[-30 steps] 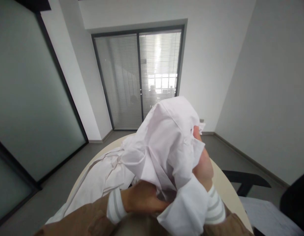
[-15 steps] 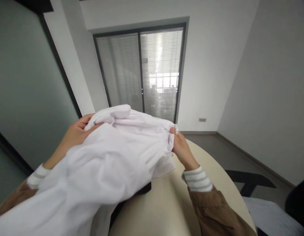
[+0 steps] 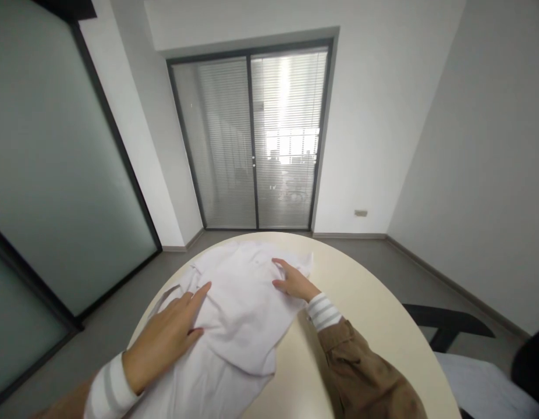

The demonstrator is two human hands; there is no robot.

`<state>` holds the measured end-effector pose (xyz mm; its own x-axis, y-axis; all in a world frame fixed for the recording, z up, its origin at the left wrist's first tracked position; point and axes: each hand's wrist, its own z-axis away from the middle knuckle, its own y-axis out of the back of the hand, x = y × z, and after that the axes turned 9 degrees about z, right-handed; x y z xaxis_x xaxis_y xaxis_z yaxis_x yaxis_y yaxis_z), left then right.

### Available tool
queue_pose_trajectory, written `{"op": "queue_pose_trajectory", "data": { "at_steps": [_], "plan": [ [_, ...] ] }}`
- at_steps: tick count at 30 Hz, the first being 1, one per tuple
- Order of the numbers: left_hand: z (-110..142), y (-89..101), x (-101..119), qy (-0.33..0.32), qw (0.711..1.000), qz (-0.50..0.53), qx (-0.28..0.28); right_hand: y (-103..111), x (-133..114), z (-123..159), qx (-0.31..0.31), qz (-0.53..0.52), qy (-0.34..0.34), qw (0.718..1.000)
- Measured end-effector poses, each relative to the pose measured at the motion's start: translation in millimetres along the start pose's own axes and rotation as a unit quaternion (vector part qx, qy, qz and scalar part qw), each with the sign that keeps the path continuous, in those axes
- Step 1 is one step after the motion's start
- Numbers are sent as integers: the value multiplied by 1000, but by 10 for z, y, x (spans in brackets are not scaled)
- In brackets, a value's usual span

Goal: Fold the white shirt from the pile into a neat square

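A white garment (image 3: 241, 308), perhaps a shirt, lies loosely spread and wrinkled over the far and near-left parts of a round cream table (image 3: 361, 302). My left hand (image 3: 165, 334) is over its left side, with the fingers stretched forward and the thumb apart. At the garment's upper right, my right hand (image 3: 295, 282) has thumb and index finger apart, touching or just above the cloth. Neither hand has cloth gathered in it. Folds hide the garment's collar and sleeves, and its near end runs out of view beneath my left forearm.
A black chair armrest (image 3: 448, 320) and a pale seat (image 3: 483, 384) stand right of the table. Behind it is a glazed door (image 3: 254, 145) with blinds. A frosted glass panel (image 3: 64, 145) is on the left, and a wall socket (image 3: 361, 213) sits low on the back wall.
The garment, held up between both hands before, now lies on the table. Both hands have let go and lowered; the left has come nearer and rightward, the right has shifted slightly left.
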<state>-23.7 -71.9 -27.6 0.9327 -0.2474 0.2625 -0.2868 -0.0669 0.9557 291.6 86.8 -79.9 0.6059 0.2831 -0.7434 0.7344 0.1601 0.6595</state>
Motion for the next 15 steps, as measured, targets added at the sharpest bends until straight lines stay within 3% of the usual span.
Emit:
{"op": "queue_pose_trajectory", "data": {
  "at_steps": [2,4,7,8,9,11,12,15],
  "plan": [
    [-49,78,-32,-27,999,13,44,8,-20,-38,19,-15,21,999],
    [-118,286,-65,-56,993,30,105,67,-76,-67,97,-61,57,992],
    [-235,673,-94,-68,961,7,267,168,-153,-75,228,-81,146,959],
    [-282,772,-107,-64,942,-16,330,182,-158,-72,250,-65,176,950],
    [-333,841,-127,-66,932,-40,355,181,-145,-70,258,-38,201,944],
    [-441,870,-185,-76,934,-68,343,147,-75,-72,242,30,215,946],
    [-490,835,-215,-87,948,-70,299,123,-23,-73,211,68,194,955],
    [-544,600,-257,-126,987,-47,89,103,129,-55,43,186,68,979]
  ]
}}
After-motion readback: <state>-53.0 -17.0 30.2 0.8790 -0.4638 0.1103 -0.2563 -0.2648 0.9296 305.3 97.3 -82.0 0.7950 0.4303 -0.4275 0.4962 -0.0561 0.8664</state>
